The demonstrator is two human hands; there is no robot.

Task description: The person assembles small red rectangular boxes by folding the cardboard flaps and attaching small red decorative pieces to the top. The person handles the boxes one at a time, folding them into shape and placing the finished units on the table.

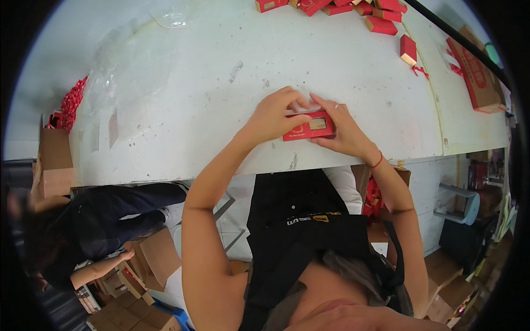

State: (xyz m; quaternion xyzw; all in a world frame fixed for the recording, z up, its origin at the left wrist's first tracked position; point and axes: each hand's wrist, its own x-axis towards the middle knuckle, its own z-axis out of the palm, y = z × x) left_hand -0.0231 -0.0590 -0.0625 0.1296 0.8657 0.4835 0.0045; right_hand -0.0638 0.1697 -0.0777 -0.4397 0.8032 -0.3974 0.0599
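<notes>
A small red box (297,131) with a little window in its top lies on the white table (210,110), close to the front edge. My left hand (276,115) grips it from the left, its thumb on the top face and its fingers bent over the far side. Around the right end of the same box curls my right hand (343,129), thumb on the near side. The right hand's fingertips reach toward the left hand's and are slightly blurred. What lies between the fingers behind the box cannot be made out.
Several red boxes (381,25) are heaped at the far right; one red box (407,49) stands apart beside a red ribbon (420,71). A red and brown carton (475,77) sits at the right edge. Left are red ribbons (72,102), clear plastic (105,77) and another person (105,220) among cartons.
</notes>
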